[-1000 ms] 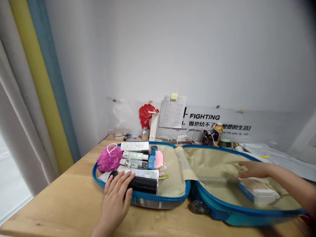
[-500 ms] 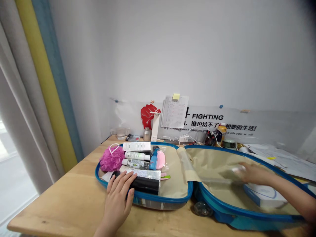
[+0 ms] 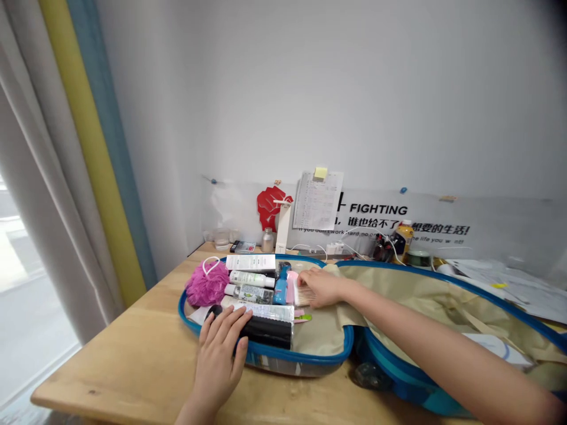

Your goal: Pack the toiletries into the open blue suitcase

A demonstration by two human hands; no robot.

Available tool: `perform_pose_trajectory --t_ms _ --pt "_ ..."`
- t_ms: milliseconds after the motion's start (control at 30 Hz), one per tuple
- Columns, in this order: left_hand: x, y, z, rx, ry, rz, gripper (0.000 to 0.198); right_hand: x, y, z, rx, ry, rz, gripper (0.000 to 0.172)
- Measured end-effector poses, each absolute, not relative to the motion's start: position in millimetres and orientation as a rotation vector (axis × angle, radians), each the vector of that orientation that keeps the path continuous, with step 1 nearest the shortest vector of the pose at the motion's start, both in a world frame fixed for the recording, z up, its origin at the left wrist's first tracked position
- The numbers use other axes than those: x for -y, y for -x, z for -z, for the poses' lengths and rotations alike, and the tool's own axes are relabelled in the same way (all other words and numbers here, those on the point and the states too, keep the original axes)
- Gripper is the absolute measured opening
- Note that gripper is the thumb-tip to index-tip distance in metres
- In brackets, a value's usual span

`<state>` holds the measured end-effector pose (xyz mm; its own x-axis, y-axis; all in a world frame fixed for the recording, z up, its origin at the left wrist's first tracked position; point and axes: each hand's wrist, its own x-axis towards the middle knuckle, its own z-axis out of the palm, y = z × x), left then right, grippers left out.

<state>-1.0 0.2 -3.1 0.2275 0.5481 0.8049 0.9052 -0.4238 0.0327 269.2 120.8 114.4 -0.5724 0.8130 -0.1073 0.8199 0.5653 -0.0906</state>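
An open blue-rimmed suitcase (image 3: pixel 310 354) with a beige lining lies on the desk. My left hand (image 3: pixel 219 348) is wrapped over a black cylindrical item (image 3: pixel 266 332) in the near part of the left half. My right hand (image 3: pixel 325 288) is shut on a pale comb (image 3: pixel 305 295), pressing it down beside a pink pouch (image 3: pixel 290 286). Nearby stand a blue bottle (image 3: pixel 280 287), several white tubes (image 3: pixel 251 279) and a white box (image 3: pixel 250 262). A pink bath puff (image 3: pixel 207 285) fills the left end. My right forearm crosses the lid half.
The suitcase lid half (image 3: pixel 443 301) extends right, holding a white packet (image 3: pixel 496 345). Beyond it are cables, bottles and papers on the wooden desk (image 3: pixel 110 354), below a printed acrylic board (image 3: pixel 420 221). Curtains hang at left.
My right hand has moved left from the lid half to the packed half, bringing the comb. My left hand stays in place. The view has shifted slightly.
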Motion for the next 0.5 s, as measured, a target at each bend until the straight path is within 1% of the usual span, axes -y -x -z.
perform_pose_trajectory --t_ms 100,200,300,367,500 --pt "0 1 4 1.350 2.064 1.072 0.040 -124 -270 -112 -2.739 -1.413 0.230 0.053" --pt "0 0 3 1.355 2.062 1.078 0.041 -128 -294 -127 -2.811 -1.496 0.219 0.049" --pt "1 0 1 1.337 2.057 1.076 0.040 -132 -351 -147 -2.837 -1.796 0.086 0.048" --pt "2 0 -1 1.328 2.054 1.071 0.039 -128 -403 -151 -2.741 -2.038 -0.002 0.049" --pt "2 -1 -2 1.332 2.046 1.074 0.039 -96 -499 -126 -2.446 -2.411 -0.171 0.050"
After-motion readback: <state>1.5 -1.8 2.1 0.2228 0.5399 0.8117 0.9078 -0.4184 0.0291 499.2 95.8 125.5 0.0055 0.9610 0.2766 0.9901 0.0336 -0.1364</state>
